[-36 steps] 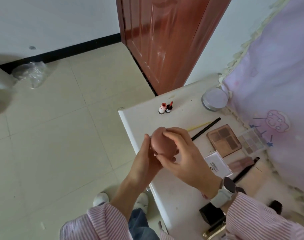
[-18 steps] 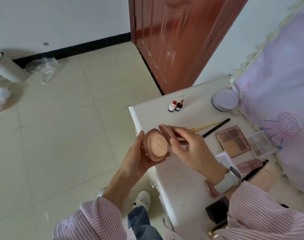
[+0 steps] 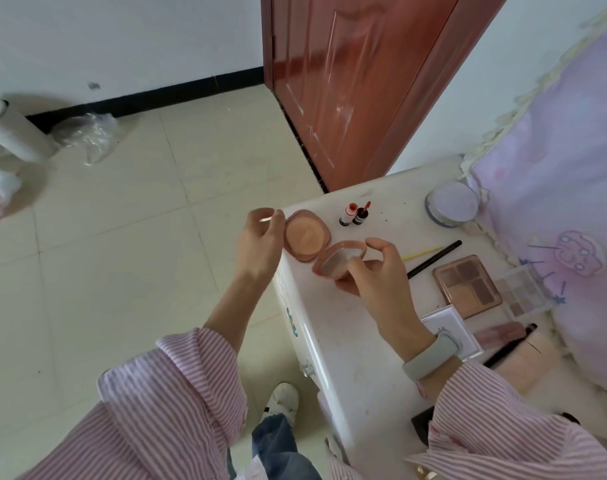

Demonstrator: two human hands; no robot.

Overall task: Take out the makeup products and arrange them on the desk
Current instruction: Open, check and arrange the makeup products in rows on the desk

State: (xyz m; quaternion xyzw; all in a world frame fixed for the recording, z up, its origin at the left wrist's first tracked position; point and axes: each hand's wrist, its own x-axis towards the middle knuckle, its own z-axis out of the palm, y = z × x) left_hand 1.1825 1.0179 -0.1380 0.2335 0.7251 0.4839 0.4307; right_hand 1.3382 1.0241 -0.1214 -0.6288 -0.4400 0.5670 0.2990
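Observation:
An open pink powder compact sits over the white desk's (image 3: 347, 341) far left corner. Its half with the peach puff (image 3: 305, 236) faces up, and my left hand (image 3: 260, 244) holds that half's left edge with curled fingers. My right hand (image 3: 374, 278) grips the mirrored lid (image 3: 340, 259), tilted toward me. On the desk lie two small red-capped bottles (image 3: 352, 214), a round jar (image 3: 451, 204), a black and yellow brush (image 3: 433, 256), a brown eyeshadow palette (image 3: 468, 285), a clear palette (image 3: 522, 292), a white box (image 3: 449, 323), a pink tube (image 3: 499, 332) and a black pencil (image 3: 509, 348).
A lilac ruffled cloth (image 3: 554, 168) hangs along the desk's right side. A red-brown door (image 3: 347, 81) stands behind the desk. A black box (image 3: 420, 427) sits at the desk's near edge. On the tiled floor to the left are a white roll (image 3: 15, 133) and plastic bags (image 3: 87, 133).
The shut compact, held in both hands, has been opened: my right hand swung the lid out while my left kept the puff half. The view shifted left.

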